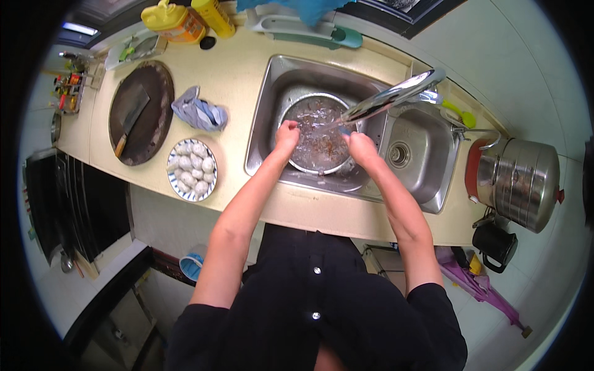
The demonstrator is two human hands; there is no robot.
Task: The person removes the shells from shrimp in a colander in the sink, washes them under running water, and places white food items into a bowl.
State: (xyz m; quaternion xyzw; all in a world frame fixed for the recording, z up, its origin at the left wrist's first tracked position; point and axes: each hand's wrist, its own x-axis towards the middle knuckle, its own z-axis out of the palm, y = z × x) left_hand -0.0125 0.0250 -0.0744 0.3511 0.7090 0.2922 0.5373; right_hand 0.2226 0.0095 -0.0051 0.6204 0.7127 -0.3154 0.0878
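A round metal basin [320,172] sits in the larger bowl of a stainless steel double sink [261,139]. Water with brownish bits fills the basin, and its surface is rippled. Above it reaches a chrome faucet [390,97], its spout end over the water. My left hand [288,135] is at the basin's left side with fingers curled; whether it holds anything is hidden. Over the right side, my right hand [362,147] grips a small blue-grey object [344,131], too little of which shows to name.
Left of the sink are a crumpled grey-blue cloth [199,110], a patterned bowl [174,189] of whitish rounded pieces, and a round chopping board [158,116] bearing a cleaver [134,112]. A yellow jug [171,23] stands behind. On the right is a large steel container [526,181].
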